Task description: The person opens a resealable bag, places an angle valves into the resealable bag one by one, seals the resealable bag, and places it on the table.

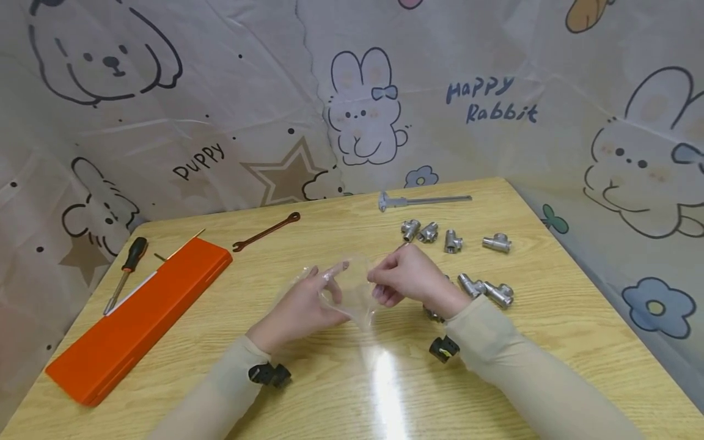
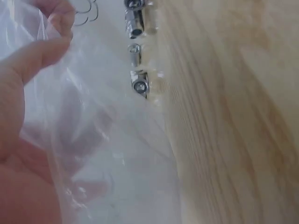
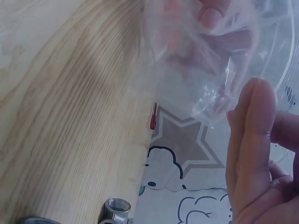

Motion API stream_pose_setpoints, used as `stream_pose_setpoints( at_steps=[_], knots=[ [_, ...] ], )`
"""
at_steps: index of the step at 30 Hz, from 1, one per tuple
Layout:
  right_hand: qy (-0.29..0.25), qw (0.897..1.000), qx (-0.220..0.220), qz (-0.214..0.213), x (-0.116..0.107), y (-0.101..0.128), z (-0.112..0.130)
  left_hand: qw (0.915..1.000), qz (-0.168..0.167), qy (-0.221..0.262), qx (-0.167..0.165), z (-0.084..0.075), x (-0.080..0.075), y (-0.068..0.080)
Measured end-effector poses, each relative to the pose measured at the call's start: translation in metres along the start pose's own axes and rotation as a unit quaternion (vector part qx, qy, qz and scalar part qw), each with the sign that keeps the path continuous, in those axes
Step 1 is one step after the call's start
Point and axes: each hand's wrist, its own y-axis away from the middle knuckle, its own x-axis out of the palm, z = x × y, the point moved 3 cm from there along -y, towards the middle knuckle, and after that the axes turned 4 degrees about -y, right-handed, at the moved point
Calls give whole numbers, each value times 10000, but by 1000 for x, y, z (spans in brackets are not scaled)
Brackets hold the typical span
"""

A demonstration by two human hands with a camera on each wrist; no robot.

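Between the two hands is a clear plastic bag (image 1: 357,287), its film crumpled and spread wide. The left hand (image 1: 308,299) holds it from the left, thumb and fingers curved about the film; some of its fingers show blurred through the plastic in the wrist views. On the opposite side, the right hand (image 1: 404,275) pinches the bag's edge between thumb and fingertips. No contents can be made out inside the bag. Metal tee fittings (image 1: 497,243) lie beyond and beside the right hand, with several grouped near its wrist, partly hidden by it.
To the left lie an orange case (image 1: 143,318) and a screwdriver (image 1: 128,272). A reddish wrench (image 1: 266,232) rests behind the left hand. Toward the back edge lies a caliper (image 1: 423,200). Printed cloth (image 1: 247,91) hangs behind the wooden table (image 1: 330,391).
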Motion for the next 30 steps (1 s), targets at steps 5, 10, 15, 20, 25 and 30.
stream_pose_setpoints(
  at_steps=[5,10,15,20,25,30],
  knots=[
    [168,9998,51,128,-1,1,-1,9975,437,550,-62,9,2,-1],
    [377,9991,38,204,-4,1,-2,9916,904,920,-66,13,6,-4],
    [750,9968,158,223,-8,1,-5,9894,1098,826,-467,15,4,-4],
    [1065,9940,144,203,-13,2,-8,9897,1161,542,-641,17,5,-5],
    [1152,9930,106,240,-14,2,-10,9906,1249,401,-384,15,8,-9],
    [1181,9926,154,221,-15,2,-10,9906,1348,178,-142,15,11,-11]
  ],
)
